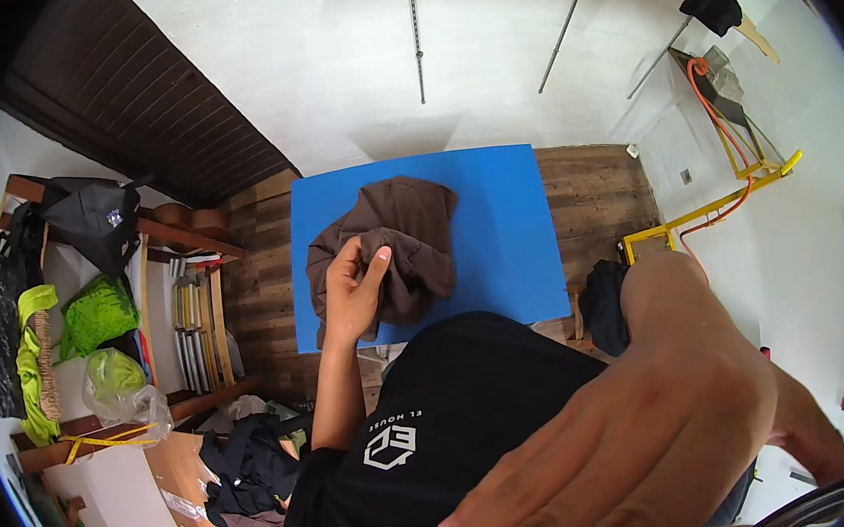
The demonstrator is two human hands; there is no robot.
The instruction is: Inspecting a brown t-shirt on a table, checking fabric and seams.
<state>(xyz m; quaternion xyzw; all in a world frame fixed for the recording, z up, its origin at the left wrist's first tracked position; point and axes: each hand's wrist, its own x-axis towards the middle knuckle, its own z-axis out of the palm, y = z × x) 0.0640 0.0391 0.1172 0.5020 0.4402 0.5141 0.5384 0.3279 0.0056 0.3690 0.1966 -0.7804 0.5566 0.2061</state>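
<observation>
A crumpled brown cloth [410, 212], perhaps a garment, lies in a heap on the left and middle of a blue tabletop [503, 241]. My left hand [353, 292] pinches a gathered fold of it between thumb and fingers. Close to the camera, my right hand [618, 434] looks very large and is raised in front of my black T-shirt [483, 363]. Its back faces the camera, and the lower edge of the view cuts off most of its fingertips. Nothing shows in that hand, but its palm side is hidden.
Wooden shelves [186, 239] on the left carry bags, a lime-green cloth [36, 365] and a yellow tape measure [110, 441]. Dark clothes [247, 459] are piled at lower left. Right of the table are a black cloth item [606, 307] and a yellow metal frame [711, 212] with an orange hose [718, 117].
</observation>
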